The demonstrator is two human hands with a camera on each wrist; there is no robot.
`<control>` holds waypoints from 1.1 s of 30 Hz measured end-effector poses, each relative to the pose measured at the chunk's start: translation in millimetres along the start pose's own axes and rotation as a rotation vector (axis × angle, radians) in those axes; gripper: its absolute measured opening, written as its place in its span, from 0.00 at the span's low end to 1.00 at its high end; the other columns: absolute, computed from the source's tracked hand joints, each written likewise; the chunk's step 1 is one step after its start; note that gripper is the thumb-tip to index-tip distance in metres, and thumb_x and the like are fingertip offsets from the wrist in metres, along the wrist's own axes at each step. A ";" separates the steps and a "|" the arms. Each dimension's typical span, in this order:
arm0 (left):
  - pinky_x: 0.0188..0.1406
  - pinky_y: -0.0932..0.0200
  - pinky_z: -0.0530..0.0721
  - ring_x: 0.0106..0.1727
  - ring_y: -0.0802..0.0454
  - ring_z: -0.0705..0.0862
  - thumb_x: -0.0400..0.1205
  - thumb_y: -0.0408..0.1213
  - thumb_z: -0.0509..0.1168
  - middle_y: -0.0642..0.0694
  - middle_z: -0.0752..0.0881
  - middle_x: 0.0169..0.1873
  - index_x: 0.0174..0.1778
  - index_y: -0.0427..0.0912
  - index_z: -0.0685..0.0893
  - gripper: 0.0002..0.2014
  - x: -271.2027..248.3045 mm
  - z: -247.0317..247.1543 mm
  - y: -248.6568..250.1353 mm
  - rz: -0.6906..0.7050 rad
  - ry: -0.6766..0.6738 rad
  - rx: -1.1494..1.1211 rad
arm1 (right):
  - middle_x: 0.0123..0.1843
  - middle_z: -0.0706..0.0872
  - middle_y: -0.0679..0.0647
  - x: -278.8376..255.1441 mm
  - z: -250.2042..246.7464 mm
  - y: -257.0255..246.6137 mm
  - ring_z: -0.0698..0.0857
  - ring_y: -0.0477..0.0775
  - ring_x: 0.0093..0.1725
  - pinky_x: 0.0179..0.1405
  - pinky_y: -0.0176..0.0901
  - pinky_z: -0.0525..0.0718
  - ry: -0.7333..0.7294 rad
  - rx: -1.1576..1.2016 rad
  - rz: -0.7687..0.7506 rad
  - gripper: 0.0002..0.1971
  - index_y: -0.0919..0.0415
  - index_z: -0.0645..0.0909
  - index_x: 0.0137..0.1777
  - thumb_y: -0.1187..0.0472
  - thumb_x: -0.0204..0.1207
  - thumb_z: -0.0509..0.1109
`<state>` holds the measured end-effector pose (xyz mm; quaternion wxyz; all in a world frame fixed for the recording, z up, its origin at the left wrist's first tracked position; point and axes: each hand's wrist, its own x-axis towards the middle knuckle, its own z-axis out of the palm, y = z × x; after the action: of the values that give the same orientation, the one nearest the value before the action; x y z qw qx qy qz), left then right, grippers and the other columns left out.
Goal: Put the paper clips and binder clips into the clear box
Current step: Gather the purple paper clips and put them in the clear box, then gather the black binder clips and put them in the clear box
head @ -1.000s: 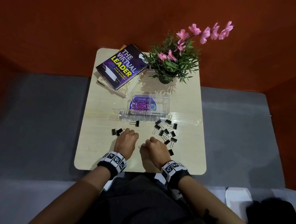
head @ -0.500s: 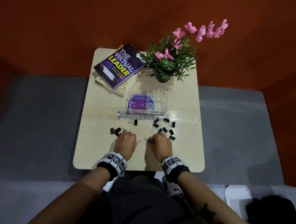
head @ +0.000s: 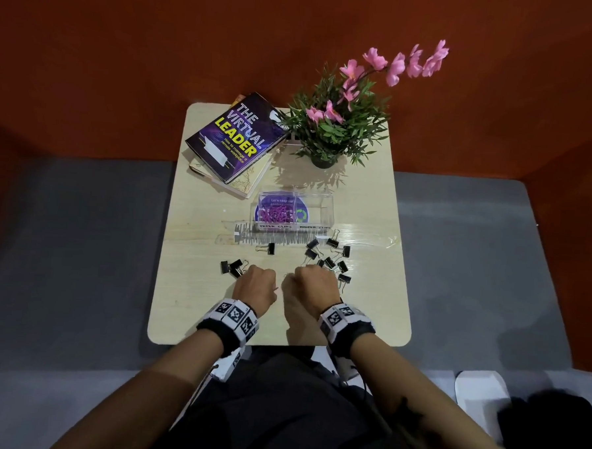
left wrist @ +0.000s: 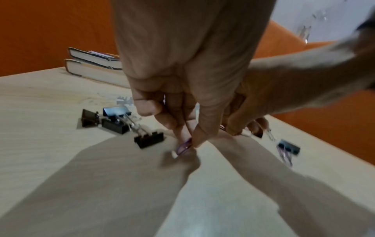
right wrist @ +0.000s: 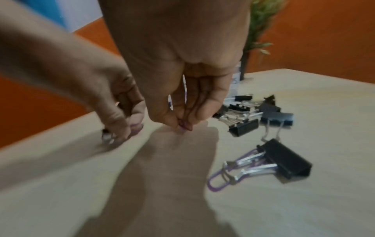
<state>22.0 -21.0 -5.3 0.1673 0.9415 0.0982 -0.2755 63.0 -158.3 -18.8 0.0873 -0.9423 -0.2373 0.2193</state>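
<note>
On the wooden table (head: 188, 287) stands the clear box (head: 326, 208), its left compartment holding purple paper clips (head: 276, 214). My left hand (head: 255, 280) is low over the table and pinches a purple paper clip (left wrist: 183, 148) between thumb and fingertips (left wrist: 190, 144). Close beside it, my right hand (head: 314, 280) pinches another purple paper clip (right wrist: 184, 125) against the tabletop. Black binder clips lie in a pile (head: 330, 257) just beyond the right hand, in a small group (head: 232, 267) left of the left hand, and singly (head: 269, 248). One binder clip (right wrist: 284, 158) lies over a purple paper clip (right wrist: 217, 182).
Two stacked books (head: 235, 138) lie at the back left and a potted plant (head: 330, 130) with pink flowers stands at the back right. A clear plastic strip (head: 246, 237) lies in front of the box. Grey floor surrounds the small table.
My right hand has moved forward a little toward the binder clip pile. The left hand has stayed in place, fingers still curled down on the table.
</note>
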 end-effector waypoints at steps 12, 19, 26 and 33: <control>0.41 0.48 0.88 0.40 0.45 0.85 0.75 0.36 0.74 0.45 0.89 0.36 0.38 0.49 0.87 0.03 77.2 -99.3 8.0 0.003 0.437 -0.446 | 0.30 0.89 0.52 53.9 -96.4 21.4 0.87 0.49 0.33 0.36 0.42 0.88 0.246 0.554 0.167 0.04 0.59 0.86 0.31 0.64 0.63 0.78; 0.43 0.47 0.84 0.50 0.39 0.83 0.80 0.32 0.63 0.40 0.89 0.44 0.47 0.46 0.89 0.09 57.1 -76.6 -15.2 -0.102 0.548 -0.425 | 0.35 0.90 0.60 104.1 -95.8 -9.7 0.86 0.59 0.39 0.36 0.42 0.81 0.257 0.385 0.074 0.02 0.63 0.88 0.35 0.69 0.65 0.77; 0.44 0.46 0.82 0.55 0.39 0.81 0.80 0.34 0.66 0.40 0.87 0.51 0.55 0.43 0.86 0.09 16.8 -28.9 -54.4 -0.055 0.437 -0.284 | 0.41 0.93 0.57 82.0 -92.0 14.3 0.90 0.51 0.38 0.44 0.44 0.90 0.292 0.416 -0.002 0.04 0.62 0.89 0.46 0.67 0.72 0.76; 0.50 0.44 0.83 0.64 0.40 0.73 0.73 0.53 0.74 0.41 0.68 0.65 0.76 0.47 0.66 0.38 -5.6 9.1 -79.0 -0.137 0.139 -0.188 | 0.40 0.91 0.55 -19.6 -55.3 98.2 0.86 0.49 0.36 0.46 0.49 0.89 0.115 0.421 0.252 0.17 0.58 0.85 0.58 0.56 0.70 0.79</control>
<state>-8.9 48.2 -30.1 0.2282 0.9296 0.1992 -0.2098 112.8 -256.8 11.3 0.2672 -0.9364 -0.0617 0.2189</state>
